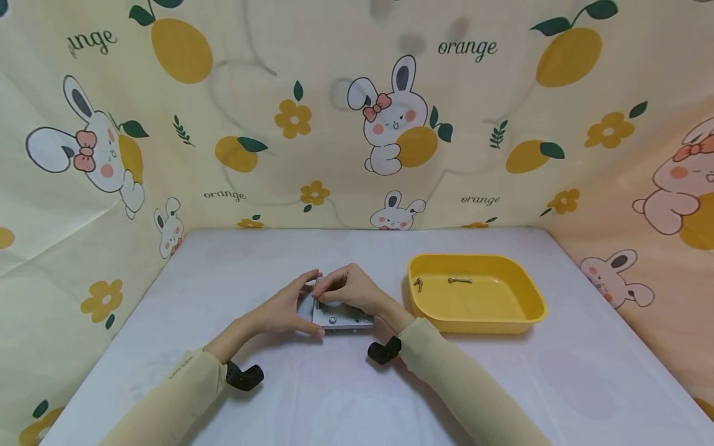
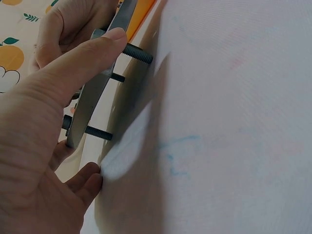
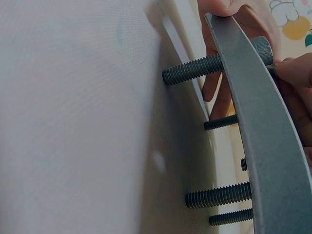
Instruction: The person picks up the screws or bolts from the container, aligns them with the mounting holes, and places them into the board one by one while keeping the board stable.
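A flat grey metal plate (image 1: 347,317) is held just above the white table. My left hand (image 1: 281,308) grips its left edge, thumb at the near corner and fingers at the far side. Threaded bolts (image 3: 192,69) of differing sizes pass through the plate (image 3: 265,117) and stick out underneath. A bolt head (image 2: 67,122) shows on the upper face in the left wrist view. Over the plate's left part, my right hand (image 1: 354,290) pinches a small screw (image 1: 318,304) at the surface. The fingers mostly hide that screw.
A yellow tray (image 1: 474,326) stands right of the plate, close to my right wrist. A long screw (image 1: 460,281) and some smaller screws (image 1: 419,284) lie in it. Patterned cloth (image 1: 334,155) walls the table in at the back and sides.
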Demonstrator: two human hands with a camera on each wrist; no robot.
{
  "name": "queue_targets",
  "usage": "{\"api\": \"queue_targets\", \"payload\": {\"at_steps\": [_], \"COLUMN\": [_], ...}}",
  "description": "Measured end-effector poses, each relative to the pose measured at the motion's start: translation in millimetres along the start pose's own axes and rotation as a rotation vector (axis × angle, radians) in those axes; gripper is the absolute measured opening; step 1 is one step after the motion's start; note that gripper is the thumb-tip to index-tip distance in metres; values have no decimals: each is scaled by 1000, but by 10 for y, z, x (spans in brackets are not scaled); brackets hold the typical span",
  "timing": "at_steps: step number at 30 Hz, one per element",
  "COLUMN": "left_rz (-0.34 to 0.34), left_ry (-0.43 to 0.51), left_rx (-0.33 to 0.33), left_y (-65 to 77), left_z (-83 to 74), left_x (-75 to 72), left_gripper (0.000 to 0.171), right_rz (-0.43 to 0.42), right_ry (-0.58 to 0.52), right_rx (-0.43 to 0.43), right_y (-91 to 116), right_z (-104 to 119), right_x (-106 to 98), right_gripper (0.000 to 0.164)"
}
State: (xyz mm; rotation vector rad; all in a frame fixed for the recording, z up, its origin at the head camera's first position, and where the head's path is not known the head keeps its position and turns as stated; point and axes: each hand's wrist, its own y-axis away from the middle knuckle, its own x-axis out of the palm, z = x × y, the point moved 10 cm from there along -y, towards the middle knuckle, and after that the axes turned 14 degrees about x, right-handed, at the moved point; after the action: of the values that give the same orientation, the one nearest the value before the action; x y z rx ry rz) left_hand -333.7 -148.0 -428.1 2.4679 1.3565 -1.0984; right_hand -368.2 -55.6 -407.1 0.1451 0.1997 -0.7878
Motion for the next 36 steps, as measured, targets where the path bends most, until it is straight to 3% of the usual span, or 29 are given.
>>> {"api": "queue_targets", "payload": {"at_steps": [36], "left_rz": [-17], "left_ry": [22], "left_rx": [-9], "left_y": [12], "left_z": [7], "left_x": [3], "left_gripper": [117], "right_rz": [35], "right_ry": [-4], "right_rx": [-65], "right_y": [36], "right_z": [57], "right_x": [18], "right_gripper": [10]}}
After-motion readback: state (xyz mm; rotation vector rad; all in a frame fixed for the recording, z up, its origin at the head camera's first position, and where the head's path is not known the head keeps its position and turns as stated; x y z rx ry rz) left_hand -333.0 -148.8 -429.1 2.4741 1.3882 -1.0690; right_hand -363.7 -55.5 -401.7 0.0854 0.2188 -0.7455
